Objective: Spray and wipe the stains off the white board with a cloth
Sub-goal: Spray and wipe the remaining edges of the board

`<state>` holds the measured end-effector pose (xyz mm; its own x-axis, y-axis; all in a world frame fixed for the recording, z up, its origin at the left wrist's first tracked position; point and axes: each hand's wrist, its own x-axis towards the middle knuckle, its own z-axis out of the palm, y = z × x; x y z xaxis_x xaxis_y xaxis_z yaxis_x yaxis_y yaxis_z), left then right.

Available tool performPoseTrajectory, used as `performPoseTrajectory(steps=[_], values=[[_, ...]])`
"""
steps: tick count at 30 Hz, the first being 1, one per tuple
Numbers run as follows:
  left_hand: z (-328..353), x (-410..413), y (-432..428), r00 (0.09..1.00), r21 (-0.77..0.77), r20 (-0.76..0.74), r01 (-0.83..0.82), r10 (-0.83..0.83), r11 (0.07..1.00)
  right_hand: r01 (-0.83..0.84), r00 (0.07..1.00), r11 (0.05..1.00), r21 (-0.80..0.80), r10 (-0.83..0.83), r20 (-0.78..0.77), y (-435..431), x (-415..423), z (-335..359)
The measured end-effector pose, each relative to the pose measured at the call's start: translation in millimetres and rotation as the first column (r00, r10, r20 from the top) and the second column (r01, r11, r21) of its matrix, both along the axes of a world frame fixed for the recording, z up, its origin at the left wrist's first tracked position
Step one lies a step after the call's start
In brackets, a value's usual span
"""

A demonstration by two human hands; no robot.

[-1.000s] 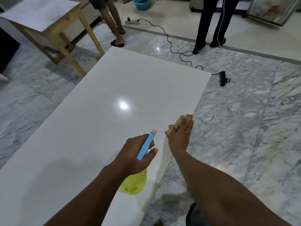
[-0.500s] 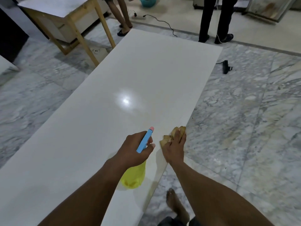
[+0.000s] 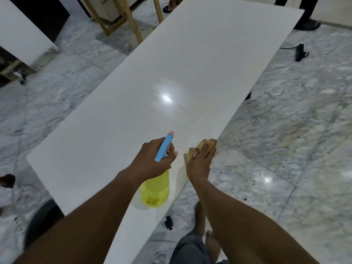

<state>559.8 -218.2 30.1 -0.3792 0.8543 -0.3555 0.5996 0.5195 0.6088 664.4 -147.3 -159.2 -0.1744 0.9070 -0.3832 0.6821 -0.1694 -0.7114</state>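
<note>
The left hand [image 3: 152,161] gripped the spray bottle [image 3: 155,189] just beside the right hand [image 3: 200,162], whose flat fingers pressed the cloth [image 3: 212,142] on the edge of the white board [image 3: 171,63], so wiping was on, and next the cloth maybe needed rubbing further out, though stains looked too faint to see.

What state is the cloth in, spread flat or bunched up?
Bunched up: the cloth shows crumpled folds poking out from under the right hand on the white board.

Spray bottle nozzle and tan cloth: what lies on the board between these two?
Nothing. In the head view, only a bare, glossy strip of the white board separates the pink nozzle of the spray bottle from the tan cloth.
</note>
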Motion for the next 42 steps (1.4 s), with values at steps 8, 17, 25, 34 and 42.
performPoseTrajectory(steps=[8, 17, 25, 34, 42], values=[[15, -4, -99, 0.999, -0.004, -0.041, -0.032, 0.032, 0.999, -0.048, 0.998, 0.999, 0.010, 0.047, 0.045, -103, -12, -1], [10, -23, -221, 0.999, 0.029, -0.038, -0.019, 0.021, 0.999, 0.009, 0.999, 1.000, 0.025, -0.010, 0.049, -219, -28, -12], [-3, -61, -383, 0.997, 0.095, -0.035, 0.073, -0.070, 0.993, 0.098, 0.995, 0.995, -0.016, -0.097, 0.018, -374, -47, -7], [-5, -117, -513, 1.000, 0.084, -0.007, 0.030, -0.030, 0.996, 0.088, 0.996, 0.995, -0.048, -0.089, -0.030, -497, -54, 0], [-6, -161, -570, 1.000, 0.106, 0.019, 0.016, -0.018, 0.994, 0.190, 0.979, 0.953, -0.234, -0.202, -0.026, -554, -73, 20]])
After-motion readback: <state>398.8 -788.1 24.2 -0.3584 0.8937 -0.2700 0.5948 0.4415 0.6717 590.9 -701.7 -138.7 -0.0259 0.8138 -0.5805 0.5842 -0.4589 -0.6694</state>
